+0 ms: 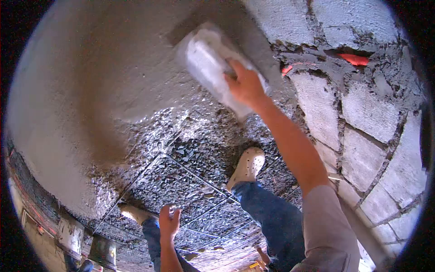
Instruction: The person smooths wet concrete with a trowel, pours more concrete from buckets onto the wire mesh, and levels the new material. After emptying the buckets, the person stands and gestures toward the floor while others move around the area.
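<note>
My right hand (244, 86) is closed on the handle of a flat metal trowel (206, 61), whose wide blade lies against the wet grey concrete (149, 59) at the upper middle. The blade looks slightly blurred. Near the lower middle, my left hand (169, 222) is raised over the gravel, fingers curled and partly apart, with nothing visible in it. Between the smooth concrete and my feet, rough wet mix meets the gravel (195, 154).
Thin metal bars (199, 177) form a grid over the gravel. Beige clogs (249, 165) stand on it. A block wall (367, 109) with orange pieces (353, 59) rises at the right. Part of another person (263, 256) shows at the bottom, and boards (70, 235) lie lower left.
</note>
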`<state>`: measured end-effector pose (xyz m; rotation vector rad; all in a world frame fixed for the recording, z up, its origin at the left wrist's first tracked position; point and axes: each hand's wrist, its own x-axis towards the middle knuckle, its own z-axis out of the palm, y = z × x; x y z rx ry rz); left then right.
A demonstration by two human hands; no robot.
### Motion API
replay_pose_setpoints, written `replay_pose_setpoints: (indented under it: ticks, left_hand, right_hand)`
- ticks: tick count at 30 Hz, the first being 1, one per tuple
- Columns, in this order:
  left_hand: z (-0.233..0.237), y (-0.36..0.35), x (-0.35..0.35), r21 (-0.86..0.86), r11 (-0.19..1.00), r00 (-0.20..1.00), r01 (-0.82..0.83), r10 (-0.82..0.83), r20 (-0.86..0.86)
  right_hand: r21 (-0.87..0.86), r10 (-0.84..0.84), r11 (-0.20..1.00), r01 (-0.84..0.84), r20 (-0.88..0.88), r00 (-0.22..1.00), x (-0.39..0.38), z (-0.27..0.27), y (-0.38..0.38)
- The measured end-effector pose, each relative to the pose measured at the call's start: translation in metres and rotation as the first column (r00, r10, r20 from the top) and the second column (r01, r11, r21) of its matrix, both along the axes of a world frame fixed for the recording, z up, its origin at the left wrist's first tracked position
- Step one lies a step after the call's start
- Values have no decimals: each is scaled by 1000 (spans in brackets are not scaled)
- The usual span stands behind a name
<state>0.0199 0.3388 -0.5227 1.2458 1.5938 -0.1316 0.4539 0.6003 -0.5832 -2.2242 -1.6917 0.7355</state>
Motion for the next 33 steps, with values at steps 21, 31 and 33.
replay_pose_setpoints:
  ticks: [21, 31, 33]
  left_hand:
    - [1, 12, -3, -5, 1000, 1000, 28, -28, -4]
    - [10, 22, -10, 124, 992, 1000, -15, 14, 9]
    - [10, 16, -11, 98, 993, 998, -61, 59, 23]
  right_hand:
    - [216, -41, 976, 16, 112, 993, 55, -27, 80]
    - [409, 20, 908, -86, 162, 987, 63, -41, 97]
    - [398, 71, 905, -152, 211, 975, 58, -38, 100]
